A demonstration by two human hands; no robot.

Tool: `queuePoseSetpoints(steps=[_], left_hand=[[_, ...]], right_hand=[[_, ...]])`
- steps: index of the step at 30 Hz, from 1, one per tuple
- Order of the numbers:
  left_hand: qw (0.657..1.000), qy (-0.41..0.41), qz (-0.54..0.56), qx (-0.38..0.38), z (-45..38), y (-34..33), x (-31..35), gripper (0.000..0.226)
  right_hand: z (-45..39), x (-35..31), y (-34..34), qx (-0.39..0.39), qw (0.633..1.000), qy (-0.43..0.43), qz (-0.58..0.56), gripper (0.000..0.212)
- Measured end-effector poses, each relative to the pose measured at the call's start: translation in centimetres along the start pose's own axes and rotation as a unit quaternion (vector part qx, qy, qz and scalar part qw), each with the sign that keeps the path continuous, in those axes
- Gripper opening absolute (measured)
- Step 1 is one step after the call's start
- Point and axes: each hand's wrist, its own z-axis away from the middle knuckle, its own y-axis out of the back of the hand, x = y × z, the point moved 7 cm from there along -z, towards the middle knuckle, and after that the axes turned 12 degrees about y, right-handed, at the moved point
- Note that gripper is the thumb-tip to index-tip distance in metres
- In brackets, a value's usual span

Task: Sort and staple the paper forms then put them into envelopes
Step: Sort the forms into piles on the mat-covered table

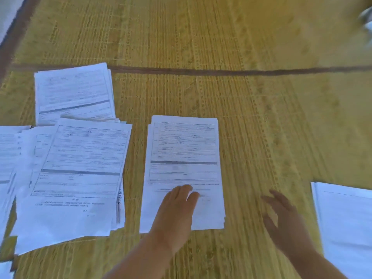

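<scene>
A thin stack of printed forms [184, 150] lies in the middle of the woven mat. My left hand [177, 214] rests flat on its lower part, fingers straight. My right hand [285, 220] hovers over the bare mat to the right of that stack, fingers spread and holding nothing. A thicker, untidy pile of forms [74, 178] lies to the left, and another stack [74, 93] sits behind it. More sheets [8, 158] run off the left edge. A stack of blank-looking white paper [346, 224] lies at the right edge. I see no stapler or envelopes.
The yellow woven mat [261, 127] covers the floor, with a dark seam [221, 71] running across it behind the papers. A blurred pale object [367, 19] sits at the top right corner. A dark mat border [14, 39] runs along the top left.
</scene>
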Motion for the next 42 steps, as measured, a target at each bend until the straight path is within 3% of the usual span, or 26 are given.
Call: queuePoseSetpoints(steps=[4,8,11,13,15,19,26,28,31,34,36,40,42], left_hand=[[0.990,-0.056,0.084,-0.098,2.6,-4.7,8.2,0.064],[0.960,0.029,0.237,-0.144,3.6,-8.9,15.4,0.049],[0.908,0.114,0.353,-0.197,3.6,-13.0,20.7,0.042],[0.854,0.183,0.434,-0.221,3.6,-15.2,23.9,0.040],[0.814,0.251,0.484,-0.201,3.3,-16.4,26.2,0.042],[0.766,0.345,0.523,-0.142,2.4,-18.4,29.7,0.039],[0.794,0.372,0.467,-0.115,1.6,-21.1,34.7,0.010],[0.799,0.378,0.455,-0.106,1.5,-21.2,35.3,0.012],[0.826,0.332,0.445,-0.096,1.6,-21.3,35.7,0.012],[0.893,0.257,0.360,-0.088,2.7,-21.2,36.7,0.008],[0.911,0.232,0.335,-0.069,3.9,-20.7,37.0,0.014],[0.868,0.275,0.411,-0.048,5.0,-18.6,35.1,0.010],[0.848,0.275,0.449,-0.062,5.4,-17.3,34.0,0.014]], right_hand=[[6.4,10.6,4.5,0.041,0.991,-0.122,0.028,0.044],[10.8,21.4,8.6,0.130,0.968,-0.215,0.010,0.038],[13.3,28.4,11.0,0.178,0.926,-0.323,-0.087,0.037],[15.0,33.2,10.7,0.142,0.897,-0.395,-0.138,0.038],[15.6,37.0,9.6,0.106,0.880,-0.411,-0.216,0.032],[16.1,39.7,8.6,0.084,0.847,-0.398,-0.342,0.023],[16.1,39.7,8.2,0.051,0.839,-0.348,-0.416,0.025],[16.2,40.0,8.3,0.050,0.836,-0.338,-0.429,0.023],[16.4,39.9,8.2,0.037,0.841,-0.314,-0.439,0.020],[16.9,39.7,7.8,0.023,0.849,-0.289,-0.441,0.014],[17.5,39.1,7.8,0.028,0.846,-0.275,-0.455,0.009],[18.4,36.6,7.6,0.019,0.792,-0.286,-0.540,0.025],[18.0,34.7,7.9,0.004,0.830,-0.251,-0.498,0.018]])
